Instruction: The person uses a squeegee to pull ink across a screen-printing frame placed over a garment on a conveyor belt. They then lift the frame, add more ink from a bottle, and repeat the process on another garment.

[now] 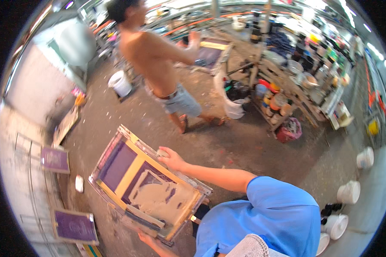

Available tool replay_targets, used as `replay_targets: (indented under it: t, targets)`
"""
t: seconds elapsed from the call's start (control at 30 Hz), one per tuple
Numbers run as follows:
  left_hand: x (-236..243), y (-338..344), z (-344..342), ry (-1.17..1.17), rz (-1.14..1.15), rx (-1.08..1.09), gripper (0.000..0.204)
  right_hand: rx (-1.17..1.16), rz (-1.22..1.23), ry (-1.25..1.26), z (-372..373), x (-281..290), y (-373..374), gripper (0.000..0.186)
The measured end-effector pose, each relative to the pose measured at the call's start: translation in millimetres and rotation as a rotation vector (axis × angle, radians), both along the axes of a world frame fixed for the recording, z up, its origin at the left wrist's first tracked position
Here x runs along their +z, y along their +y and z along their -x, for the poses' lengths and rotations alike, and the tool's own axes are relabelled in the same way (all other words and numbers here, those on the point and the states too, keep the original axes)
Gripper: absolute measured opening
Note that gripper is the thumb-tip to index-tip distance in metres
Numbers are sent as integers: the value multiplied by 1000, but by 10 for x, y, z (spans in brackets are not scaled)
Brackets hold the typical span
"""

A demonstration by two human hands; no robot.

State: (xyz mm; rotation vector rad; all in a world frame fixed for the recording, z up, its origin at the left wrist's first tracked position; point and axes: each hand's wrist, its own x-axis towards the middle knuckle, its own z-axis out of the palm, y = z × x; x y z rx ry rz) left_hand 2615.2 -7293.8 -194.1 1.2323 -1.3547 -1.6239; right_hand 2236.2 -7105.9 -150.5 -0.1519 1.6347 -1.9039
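Note:
A wooden screen printing frame (138, 162) hangs tilted in front of me above the floor, between my two hands. Its purple mesh is crossed by yellow tape, and beige ink is smeared over the nearer half. My right hand (172, 159) is closed at the frame's far right edge; a small pale lump, too blurred to name, shows at its fingertips. Under the lower left edge, my left hand (148, 240) grips the frame, its fingers partly hidden. A long squeegee-like bar (145, 216) lies along the frame's lower left side, by that hand.
A shirtless person (156, 64) stands ahead, near another printing frame (210, 55). Purple screens (75, 225) lean along the left wall. A white bucket (120, 84) stands on the floor. To the right are a cluttered wooden bench (283, 81), a pink bucket (289, 129) and white tubs (348, 192).

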Motion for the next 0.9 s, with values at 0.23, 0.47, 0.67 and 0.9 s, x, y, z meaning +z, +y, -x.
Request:
replay_targets:
  t: [0.23, 0.47, 0.67, 0.9]
  targets:
    - [47, -742, -69, -65, 44, 190, 79, 231, 56, -7, 38, -162, -1202, 63]
    - [-368, -2209, 563, -115, 32, 138, 75, 159, -33, -3, 638, -479, -2351, 62]
    - [-406, -3277, 2140, -79, 75, 72, 66, -43, -45, 26, 2045, -792, -3173, 54]
    - [-56, -3968, 4002, -44, -20, -9, 67, -102, -26, 78, 3710, -448, -3522, 50]
